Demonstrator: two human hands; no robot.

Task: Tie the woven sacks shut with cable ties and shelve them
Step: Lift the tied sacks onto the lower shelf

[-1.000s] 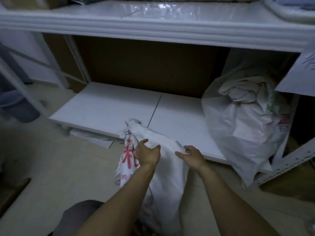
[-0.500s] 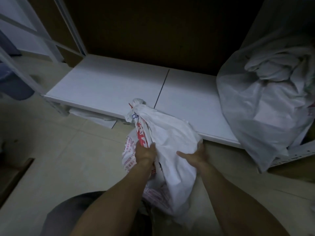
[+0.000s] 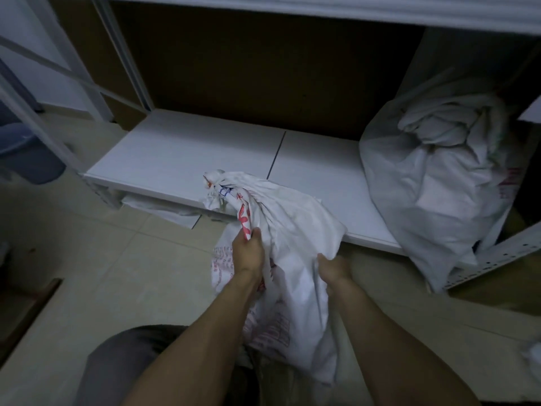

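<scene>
White woven sack [image 3: 292,224], a second ago upright on the floor under loose hands, now leans with its tied neck [image 3: 215,186] over the front edge of the bottom shelf [image 3: 181,153]. The left hand [image 3: 247,253] and right hand [image 3: 333,266] each clutch its cloth. Tying looks done; shelving is under way, near the other sack [image 3: 433,183].

Dim rm, tiled floor [image 3: 102,273], white metal shelving [image 3: 181,153]

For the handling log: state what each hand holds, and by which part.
Both hold the tied woven sack. The left hand grips gathered fabric below the tied neck; the right hand grips a fold on its side.
</scene>
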